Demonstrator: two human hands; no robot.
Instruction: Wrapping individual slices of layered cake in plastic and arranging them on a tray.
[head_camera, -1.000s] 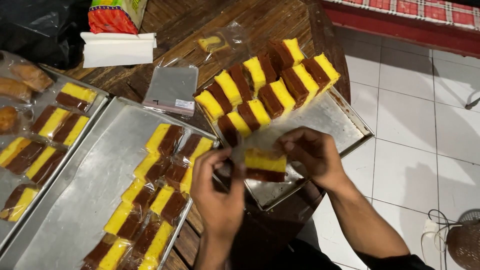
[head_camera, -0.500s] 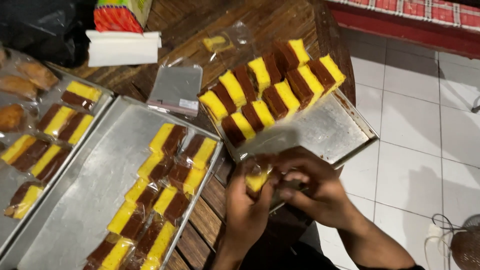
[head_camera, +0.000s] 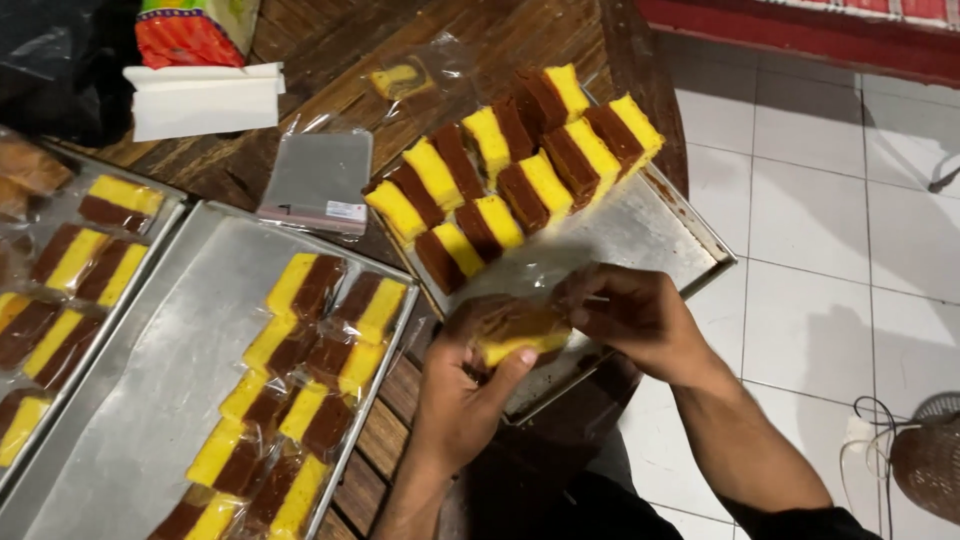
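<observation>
My left hand (head_camera: 462, 390) grips a yellow-and-brown layered cake slice (head_camera: 522, 340) inside a clear plastic wrapper (head_camera: 560, 290). My right hand (head_camera: 640, 318) pinches the wrapper's edge at the slice's right end. Both hands hover over the near edge of a metal tray (head_camera: 650, 235) that carries several unwrapped cake slices (head_camera: 510, 175) in rows. To the left, another metal tray (head_camera: 150, 380) holds several wrapped slices (head_camera: 300, 380) along its right side.
A third tray (head_camera: 60, 270) with wrapped slices sits at far left. A stack of clear bags (head_camera: 320, 180), a white folded paper (head_camera: 205, 100), a single wrapped slice (head_camera: 400, 78) and a colourful packet (head_camera: 190, 25) lie on the wooden table. White tiled floor (head_camera: 830, 260) lies to the right.
The slice has turned in my hands, and my left hand now wraps around it while my right hand has shifted to the wrapper's right end. The view has moved slightly.
</observation>
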